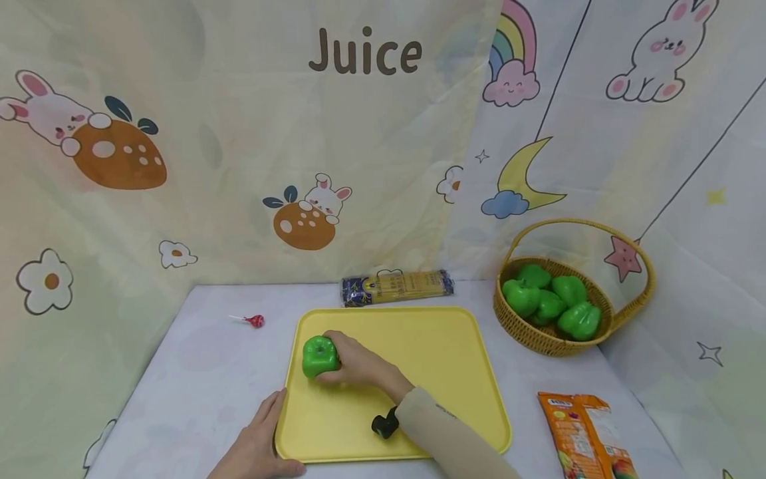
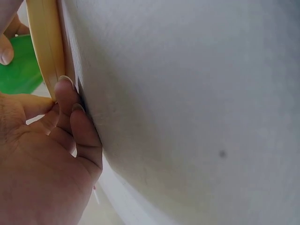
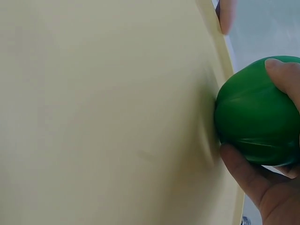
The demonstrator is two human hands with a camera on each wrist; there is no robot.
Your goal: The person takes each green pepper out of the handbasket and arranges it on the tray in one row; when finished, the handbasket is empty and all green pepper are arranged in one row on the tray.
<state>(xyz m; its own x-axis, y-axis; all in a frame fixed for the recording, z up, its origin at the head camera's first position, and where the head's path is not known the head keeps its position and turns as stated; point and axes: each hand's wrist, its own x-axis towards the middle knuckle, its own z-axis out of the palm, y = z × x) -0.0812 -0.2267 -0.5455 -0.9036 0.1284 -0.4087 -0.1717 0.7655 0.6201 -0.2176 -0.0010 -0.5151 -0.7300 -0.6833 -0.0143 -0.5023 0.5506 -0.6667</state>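
Soft, even light brightens the head view, leaving small pale highlights on a green pepper [image 1: 320,357]. The right wrist view is dimmer — a blurred shadow falls beside the pepper across the yellow tray [image 3: 117,117]. In the left wrist view, white cloth [image 2: 201,93] appears greyish, out of focus.

The head view looks forward and down over the white tabletop [image 1: 227,372], framing the shallow, rectangular yellow tray [image 1: 443,359] and, behind it, the printed fabric backdrop [image 1: 239,133]. The left wrist view, turned sideways, faces the left hand [image 2: 42,154] at the tray rim from close range. The right wrist view looks closely across the tray toward the glossy, lobed green pepper [image 3: 258,112]. All three views share tray and pepper.
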